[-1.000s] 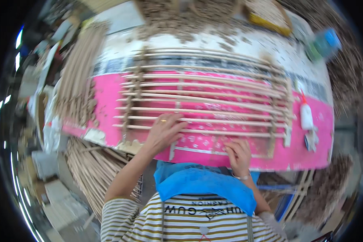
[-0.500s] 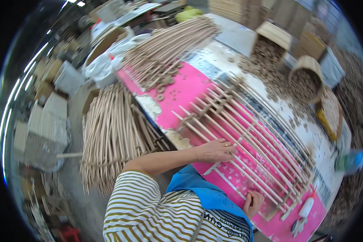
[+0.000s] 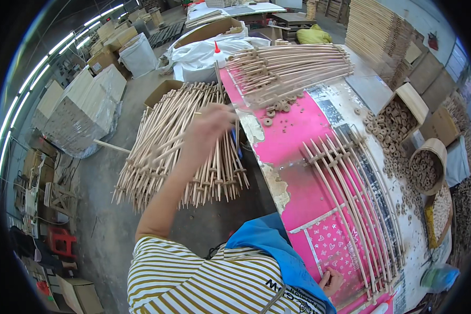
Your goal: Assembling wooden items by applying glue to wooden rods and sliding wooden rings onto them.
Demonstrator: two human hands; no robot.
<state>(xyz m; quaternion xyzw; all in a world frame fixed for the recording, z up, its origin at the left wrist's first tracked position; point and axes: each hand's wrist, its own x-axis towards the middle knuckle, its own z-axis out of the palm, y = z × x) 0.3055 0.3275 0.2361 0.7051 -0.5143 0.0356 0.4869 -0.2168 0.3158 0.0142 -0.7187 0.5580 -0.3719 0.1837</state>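
Note:
My left hand point(image 3: 209, 130) is smeared by motion over a big heap of wooden rods point(image 3: 157, 152), beside the table's left edge. A blurred rod runs close to it; whether the fingers grip it, I cannot tell. My right hand point(image 3: 331, 282) rests near the table's front edge with fingers curled in; anything inside is hidden. Beyond it, a row of long pale rods point(image 3: 350, 209) lies side by side on the pink mat point(image 3: 298, 193), with small wooden discs threaded near their ends.
Another stack of rods point(image 3: 293, 60) covers the table's far end, with loose wooden rings point(image 3: 269, 118) beside it. On the right, rings spill from a box point(image 3: 411, 107) and a round tub point(image 3: 437, 149). A white bottle with a red tip point(image 3: 219, 55) stands far left.
My left hand has left the row of rods and swung left over the heap. The near part of the mat's printed patch is more uncovered. The view has turned left.

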